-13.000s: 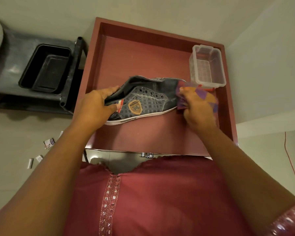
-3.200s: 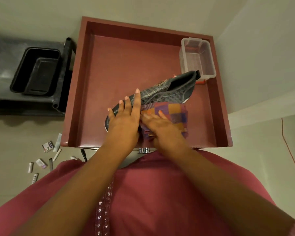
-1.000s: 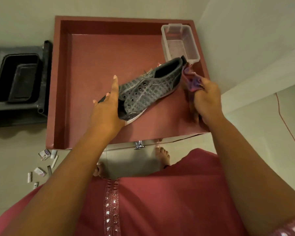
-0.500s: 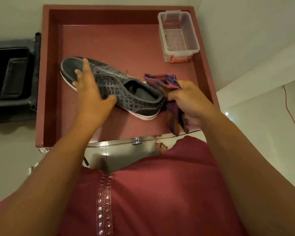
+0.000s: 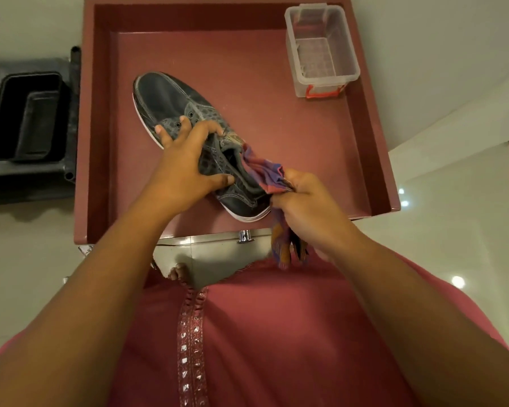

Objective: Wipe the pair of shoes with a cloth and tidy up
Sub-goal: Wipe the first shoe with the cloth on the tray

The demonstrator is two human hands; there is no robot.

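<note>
Tray [image 5: 376,148], dark red with raised walls, holds one shoe [image 5: 171,107] and a clear box [image 5: 323,45]; I see no second shoe. Box sits in the tray's far right corner, upright, lid off, an orange-red latch on its near end; I make out only a ribbed base through the plastic and nothing lying in it. Shoe is dark grey with a white sole edge, lying diagonally across the tray floor, toe toward the far left, heel toward the near right. Left hand [image 5: 185,165] grips the shoe over the lace area, fingers curled round the upper, thumb pressed against the near side by the collar. Right hand [image 5: 303,201] grips a cloth [image 5: 265,171], purple and orange check, bunched in curled fingers; the upper end of the cloth touches the heel collar and the loose end hangs below the fist, past the tray's near edge. I note a patch of yellowish print on the shoe's side next to the cloth, too blurred to read; no other writing legible anywhere. Bin [image 5: 24,116], black and rectangular, sits left of the tray on a dark stand, with a smaller black insert inside it. Metal latch [image 5: 244,236] shows under the tray's near edge.
</note>
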